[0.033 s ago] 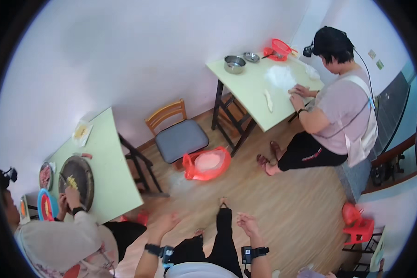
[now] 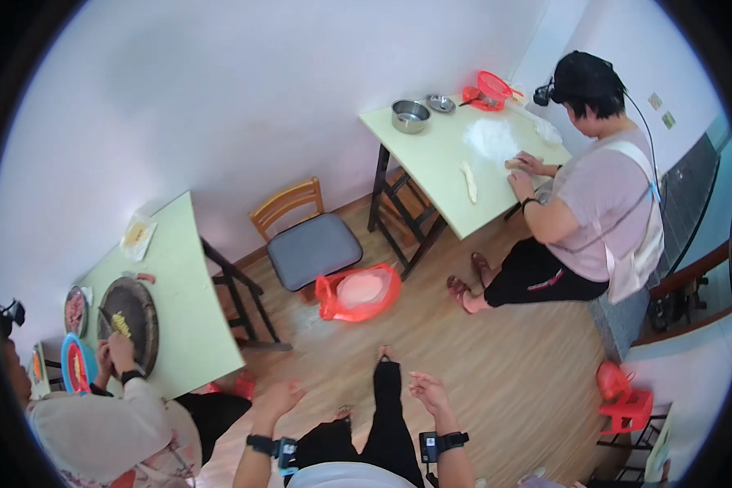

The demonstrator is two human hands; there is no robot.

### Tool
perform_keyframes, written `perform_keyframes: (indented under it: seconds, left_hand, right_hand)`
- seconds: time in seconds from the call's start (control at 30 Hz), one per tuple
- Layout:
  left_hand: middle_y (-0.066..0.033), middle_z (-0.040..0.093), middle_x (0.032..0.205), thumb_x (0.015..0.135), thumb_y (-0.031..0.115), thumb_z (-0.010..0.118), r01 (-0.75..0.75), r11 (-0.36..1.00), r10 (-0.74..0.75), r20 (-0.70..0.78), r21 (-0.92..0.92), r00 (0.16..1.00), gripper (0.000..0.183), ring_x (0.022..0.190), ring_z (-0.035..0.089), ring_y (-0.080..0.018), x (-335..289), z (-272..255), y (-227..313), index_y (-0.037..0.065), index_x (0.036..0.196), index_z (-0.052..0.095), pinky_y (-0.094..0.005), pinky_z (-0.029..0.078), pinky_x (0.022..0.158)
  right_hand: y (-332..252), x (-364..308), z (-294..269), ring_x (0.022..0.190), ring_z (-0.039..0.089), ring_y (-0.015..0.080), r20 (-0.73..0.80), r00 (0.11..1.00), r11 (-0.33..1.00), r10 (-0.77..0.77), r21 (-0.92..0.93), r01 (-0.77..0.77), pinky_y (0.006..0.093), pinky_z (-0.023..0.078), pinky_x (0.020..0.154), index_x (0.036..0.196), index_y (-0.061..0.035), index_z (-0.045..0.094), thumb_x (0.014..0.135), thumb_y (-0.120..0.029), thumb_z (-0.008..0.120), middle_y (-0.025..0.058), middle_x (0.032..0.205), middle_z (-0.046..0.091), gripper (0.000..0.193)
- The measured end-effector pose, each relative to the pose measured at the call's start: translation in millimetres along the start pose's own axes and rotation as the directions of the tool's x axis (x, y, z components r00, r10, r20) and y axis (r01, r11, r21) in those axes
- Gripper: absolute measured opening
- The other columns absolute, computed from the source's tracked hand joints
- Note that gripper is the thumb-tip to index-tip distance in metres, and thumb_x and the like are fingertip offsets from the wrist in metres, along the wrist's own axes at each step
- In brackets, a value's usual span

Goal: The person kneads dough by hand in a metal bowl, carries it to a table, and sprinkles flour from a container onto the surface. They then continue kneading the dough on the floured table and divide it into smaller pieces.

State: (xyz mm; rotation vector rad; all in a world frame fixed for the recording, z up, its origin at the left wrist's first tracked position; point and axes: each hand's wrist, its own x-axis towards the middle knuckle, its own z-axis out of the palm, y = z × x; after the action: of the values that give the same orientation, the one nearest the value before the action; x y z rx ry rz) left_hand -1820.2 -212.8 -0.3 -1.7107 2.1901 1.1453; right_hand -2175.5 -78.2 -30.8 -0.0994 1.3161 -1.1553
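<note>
Head view: red bag stretches crosswise, bunched end left.

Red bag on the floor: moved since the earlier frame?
No. The red bag sits in the same spot relative to the chair; both shift slightly left and down together, which suggests camera motion.

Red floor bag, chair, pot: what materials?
Bag: likely thin plastic film, slightly glossy; crumpled edges.
Chair: grey seat looks matte, vinyl or fabric, can't tell; brown slatted back, probably varnished wood.
Pot: probably stainless steel, smooth, silvery with reflections.
</note>
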Motion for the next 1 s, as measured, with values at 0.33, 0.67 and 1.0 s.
perform_keyframes:
  seconds: [0.33, 0.67, 1.0]
  left_hand:
    - [-0.0131, 0.065, 0.079, 0.075, 0.033, 0.064, 0.235, 0.926, -0.275, -0.100, -0.294, 0.956, 0.039, 0.077, 0.063, -0.0279, 55, -22, 24, 0.004, 0.099, 0.061, -0.0370, 0.048, 0.074]
    - [-0.0147, 0.063, 0.080, 0.073, 0.024, 0.068, 0.339, 0.905, -0.390, -0.184, -0.257, 0.902, 0.031, 0.076, 0.063, -0.0245, 144, -56, 20, 0.002, 0.094, 0.060, -0.0346, 0.049, 0.069]
    - [-0.0162, 0.064, 0.077, 0.078, 0.022, 0.064, 0.452, 0.782, -0.545, -0.118, -0.430, 0.830, 0.030, 0.074, 0.063, -0.0259, 169, -52, 108, 0.002, 0.100, 0.059, -0.0346, 0.049, 0.068]
  right_hand:
    - [-290, 166, 6, 0.055, 0.059, 0.0164, -0.044, 0.950, 0.927, -0.310, -0.236, 0.291, 0.0261, 0.048, 0.054, 0.101, 0.0006, 0.051, 0.095, -0.026, 0.039, 0.0136, 0.071, 0.063, 0.029]
    - [-481, 300, 0, 0.046, 0.052, 0.0110, -0.238, 0.817, 0.803, -0.525, -0.457, 0.383, 0.0206, 0.040, 0.044, 0.089, 0.0010, 0.055, 0.085, -0.021, 0.058, 0.0087, 0.063, 0.061, 0.022]
    - [-570, 432, -34, 0.078, 0.057, 0.0136, -0.499, 0.406, 0.641, -0.766, -0.648, 0.412, 0.0218, 0.043, 0.064, 0.130, -0.0069, 0.036, 0.078, -0.015, 0.065, 0.0085, 0.093, 0.058, 0.059]
